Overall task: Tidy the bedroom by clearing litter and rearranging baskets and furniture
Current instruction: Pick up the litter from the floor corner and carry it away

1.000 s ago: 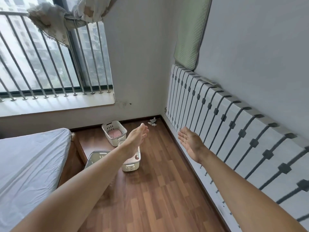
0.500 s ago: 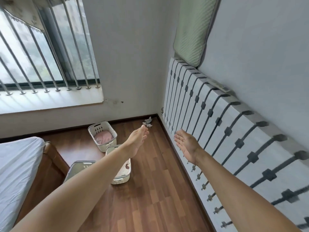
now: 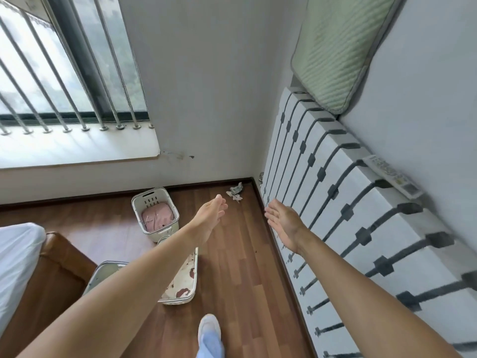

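Observation:
Crumpled litter (image 3: pixel 235 192) lies on the wooden floor in the far corner, by the skirting board. My left hand (image 3: pixel 209 217) and my right hand (image 3: pixel 286 224) are both stretched forward in the air with straight fingers, holding nothing, a short way short of the litter. A white basket (image 3: pixel 154 213) with pink cloth inside stands by the wall under the window. A second white basket (image 3: pixel 183 280) with patterned cloth sits closer, partly hidden by my left forearm. A third basket (image 3: pixel 103 273) shows its rim beside the bed.
A white slatted panel (image 3: pixel 356 228) leans along the right wall with a remote control (image 3: pixel 392 175) on top and a green cushion (image 3: pixel 335 50) above. The bed (image 3: pixel 18 264) with its brown frame is at left. My shoe (image 3: pixel 209 331) steps on the floor.
The view has moved forward and tilted down toward the corner. The baskets and litter appear nearer, and my shoe has come into view. Both hands stay open and extended.

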The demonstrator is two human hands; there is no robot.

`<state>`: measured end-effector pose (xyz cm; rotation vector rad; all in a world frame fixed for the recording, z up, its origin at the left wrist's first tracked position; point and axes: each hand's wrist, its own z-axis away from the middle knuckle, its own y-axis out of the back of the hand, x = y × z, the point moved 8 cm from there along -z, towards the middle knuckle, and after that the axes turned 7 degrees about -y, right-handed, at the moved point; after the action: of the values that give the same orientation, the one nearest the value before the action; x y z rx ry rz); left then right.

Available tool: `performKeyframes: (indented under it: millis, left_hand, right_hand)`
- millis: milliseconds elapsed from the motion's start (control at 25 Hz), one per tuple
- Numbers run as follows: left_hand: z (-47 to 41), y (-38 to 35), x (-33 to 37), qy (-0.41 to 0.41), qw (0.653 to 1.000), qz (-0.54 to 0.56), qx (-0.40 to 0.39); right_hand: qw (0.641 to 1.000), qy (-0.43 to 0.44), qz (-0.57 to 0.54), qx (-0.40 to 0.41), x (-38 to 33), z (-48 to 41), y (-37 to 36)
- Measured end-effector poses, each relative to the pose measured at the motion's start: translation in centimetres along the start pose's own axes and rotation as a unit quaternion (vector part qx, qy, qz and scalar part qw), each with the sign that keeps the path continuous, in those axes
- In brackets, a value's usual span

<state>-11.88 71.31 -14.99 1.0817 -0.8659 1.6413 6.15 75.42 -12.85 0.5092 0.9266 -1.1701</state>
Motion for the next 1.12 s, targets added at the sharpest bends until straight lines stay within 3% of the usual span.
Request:
performKeyframes:
  millis: [480, 1120]
  left_hand:
    - [-27.7, 2.8, 6.0, 0.043, 0.999, -0.003, -0.005]
    - [-56.5, 3.6, 7.3, 0.108, 0.994, 0.006, 0.023]
  right_hand:
    - [0.998, -0.052, 0.005, 0.027, -10.8, -25.8, -0.9]
    - [0.986, -0.154, 0.05, 0.051, -17.7, -56.0, 0.8]
